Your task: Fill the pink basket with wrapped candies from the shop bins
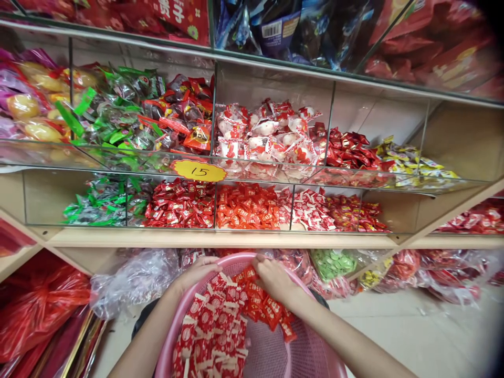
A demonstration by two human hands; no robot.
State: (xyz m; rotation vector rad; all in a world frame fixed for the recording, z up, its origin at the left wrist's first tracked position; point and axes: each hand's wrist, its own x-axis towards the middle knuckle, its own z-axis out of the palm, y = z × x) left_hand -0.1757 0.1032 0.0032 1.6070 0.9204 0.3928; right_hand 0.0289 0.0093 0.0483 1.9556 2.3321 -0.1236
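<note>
A pink mesh basket (178, 320) is at the bottom centre. Dark red and white packets (212, 331) fill its left side, and orange-red packets (262, 304) lie at its upper right. My left hand (198, 272) is closed over the far left part of the rim, its fingers partly hidden. At the far right part of the rim, my right hand (275, 281) is curled closed beside the orange-red packets, its fingertips mostly out of sight.
Just beyond the basket runs a wooden shelf edge (220, 238). Above it, glass-divided compartments hold wrapped sweets, with a yellow tag (199, 170) reading 15. Clear plastic bags (136, 278) lie underneath. A red bag (43, 304) stands at the left.
</note>
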